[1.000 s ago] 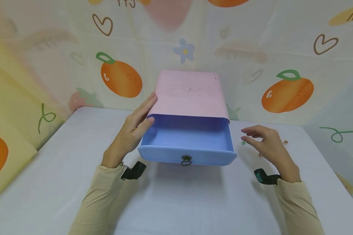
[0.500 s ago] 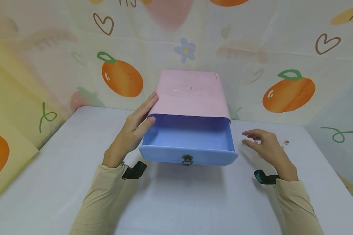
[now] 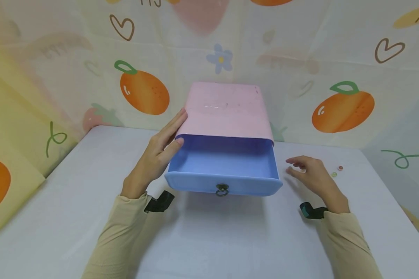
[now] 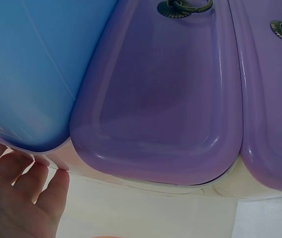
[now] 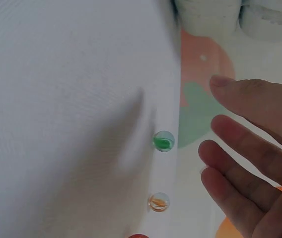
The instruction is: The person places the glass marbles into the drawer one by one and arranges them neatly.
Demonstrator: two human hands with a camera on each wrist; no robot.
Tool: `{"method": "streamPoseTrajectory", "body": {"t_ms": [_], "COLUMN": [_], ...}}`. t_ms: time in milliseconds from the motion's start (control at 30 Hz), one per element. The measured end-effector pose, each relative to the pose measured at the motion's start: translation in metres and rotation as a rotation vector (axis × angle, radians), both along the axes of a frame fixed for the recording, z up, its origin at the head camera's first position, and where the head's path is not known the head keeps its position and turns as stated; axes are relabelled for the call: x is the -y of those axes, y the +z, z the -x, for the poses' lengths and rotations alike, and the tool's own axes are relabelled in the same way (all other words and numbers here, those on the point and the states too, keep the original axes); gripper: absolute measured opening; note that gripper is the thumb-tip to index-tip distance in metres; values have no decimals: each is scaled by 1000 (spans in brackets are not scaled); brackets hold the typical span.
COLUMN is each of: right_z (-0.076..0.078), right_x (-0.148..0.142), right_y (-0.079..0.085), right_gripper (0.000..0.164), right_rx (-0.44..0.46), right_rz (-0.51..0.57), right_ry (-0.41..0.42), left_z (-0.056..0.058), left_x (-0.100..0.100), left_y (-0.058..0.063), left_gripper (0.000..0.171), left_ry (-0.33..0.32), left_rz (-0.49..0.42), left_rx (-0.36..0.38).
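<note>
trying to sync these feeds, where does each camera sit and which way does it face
Head: worn high, looking forward and down at the pink cabinet with its blue drawer open; both forearms and hands show.
Left wrist: low beside the cabinet, facing purple drawer fronts; left hand shows.
Right wrist: above the table, facing marbles; right hand fingers show.
Shared: head and left wrist both show the blue drawer.

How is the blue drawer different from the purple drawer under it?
The blue plastic drawer is pulled out and open, its inside showing; the purple plastic drawer beneath is pushed in shut. The left hand rests against the blue drawer's side; nothing touches the purple drawer. Both have dark metal ring pulls and sit in the same pink cabinet.
</note>
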State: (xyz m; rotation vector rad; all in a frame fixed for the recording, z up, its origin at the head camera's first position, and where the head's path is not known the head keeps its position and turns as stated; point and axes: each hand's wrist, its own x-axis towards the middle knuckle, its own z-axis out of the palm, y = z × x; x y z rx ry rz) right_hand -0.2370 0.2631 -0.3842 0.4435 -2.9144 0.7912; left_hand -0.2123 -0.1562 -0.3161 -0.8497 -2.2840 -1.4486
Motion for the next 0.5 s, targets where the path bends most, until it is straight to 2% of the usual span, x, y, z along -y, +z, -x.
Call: {"method": "streamPoseTrajectory", "body": {"t_ms": [233,500], "right_z": [2,3], "right_x": [0,0], "right_y": [-6,-8], "right_gripper": [37,42], "right_rx": [57,114], "right_rz": [-20,-51], "right_ry": [3,-33], "left_z": [0,0], "left_x": [0,0], "left_y": [0,0], "left_gripper": [56,56], "left_ry": [3,11], "left_rz": [3,5], "left_rx": [-4,-2]}}
